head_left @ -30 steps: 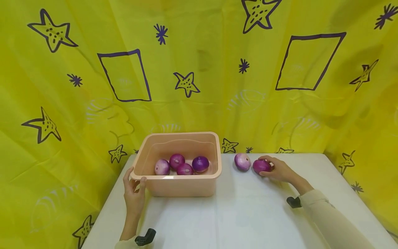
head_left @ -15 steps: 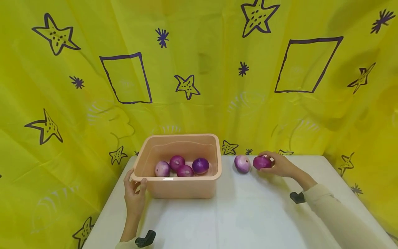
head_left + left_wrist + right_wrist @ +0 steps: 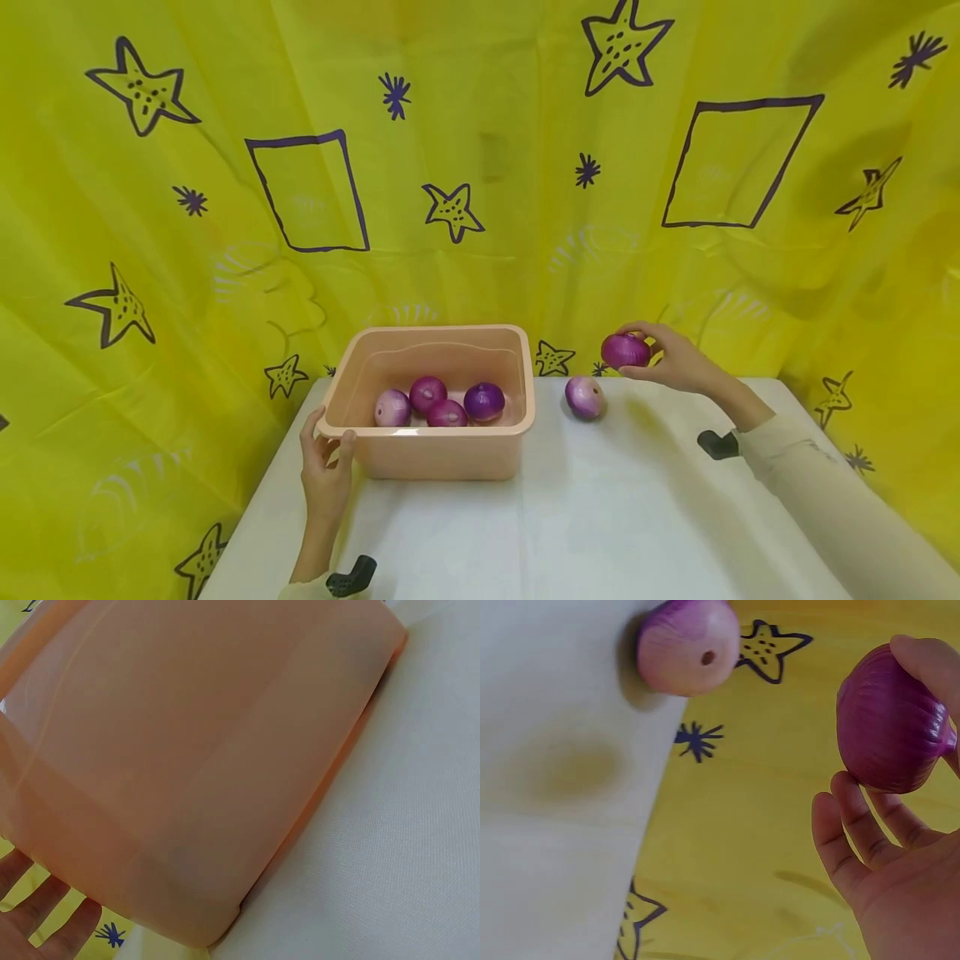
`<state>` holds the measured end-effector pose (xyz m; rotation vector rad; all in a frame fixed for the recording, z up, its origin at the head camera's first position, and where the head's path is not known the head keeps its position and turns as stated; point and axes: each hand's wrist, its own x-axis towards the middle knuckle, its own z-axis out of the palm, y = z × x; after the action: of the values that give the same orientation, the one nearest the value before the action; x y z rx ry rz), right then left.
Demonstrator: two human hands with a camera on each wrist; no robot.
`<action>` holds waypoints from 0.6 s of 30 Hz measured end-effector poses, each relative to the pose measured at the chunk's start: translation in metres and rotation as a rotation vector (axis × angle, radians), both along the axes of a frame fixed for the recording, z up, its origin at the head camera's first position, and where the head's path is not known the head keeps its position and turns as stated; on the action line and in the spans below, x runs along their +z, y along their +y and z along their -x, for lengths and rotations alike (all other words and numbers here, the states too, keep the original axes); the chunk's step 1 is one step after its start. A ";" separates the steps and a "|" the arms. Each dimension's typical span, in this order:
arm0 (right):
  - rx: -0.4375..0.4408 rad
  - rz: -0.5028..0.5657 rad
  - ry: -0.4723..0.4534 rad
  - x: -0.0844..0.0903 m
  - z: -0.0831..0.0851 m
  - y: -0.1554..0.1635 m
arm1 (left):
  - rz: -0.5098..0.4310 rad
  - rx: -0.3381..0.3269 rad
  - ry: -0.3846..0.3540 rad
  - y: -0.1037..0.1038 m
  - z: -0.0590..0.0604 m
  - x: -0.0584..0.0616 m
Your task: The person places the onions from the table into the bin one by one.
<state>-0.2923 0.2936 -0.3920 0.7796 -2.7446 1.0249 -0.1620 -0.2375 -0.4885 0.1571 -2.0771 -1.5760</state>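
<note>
My right hand [image 3: 678,362] pinches a red onion [image 3: 625,351] between thumb and fingers, raised above the table's far right part. In the right wrist view that onion [image 3: 889,724] is glossy and deep purple, with other fingers spread below it. A paler purple-and-white onion [image 3: 584,397] sits on the table just left of and below the held one. My left hand [image 3: 326,487] grips the front left corner of a peach plastic bin [image 3: 438,454], thumb on the front rim. Several onions lie inside, among them a dark purple onion [image 3: 483,402] and a pale onion [image 3: 392,407].
A white-covered table [image 3: 600,517] carries the bin and the loose onion. Behind and at both sides hangs a yellow curtain [image 3: 510,275] printed with stars and frames, close against the table's far edge. Dark devices [image 3: 351,575] are worn at both wrists.
My right hand has lifted the red onion off the table, up and slightly left. My left hand has stayed on the bin's corner. The head view has tilted a little.
</note>
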 end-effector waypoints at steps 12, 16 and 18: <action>0.000 -0.016 0.038 0.024 0.002 -0.009 | -0.010 -0.004 0.004 0.001 -0.001 0.001; 0.007 -0.016 0.045 0.027 0.001 -0.014 | -0.005 -0.001 0.005 0.001 -0.001 0.001; 0.018 -0.014 0.050 0.029 0.002 -0.018 | -0.002 -0.001 0.003 0.001 -0.001 0.001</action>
<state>-0.2948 0.2755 -0.3626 0.8222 -2.7102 0.9764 -0.1610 -0.2368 -0.4878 0.1542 -2.0735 -1.5782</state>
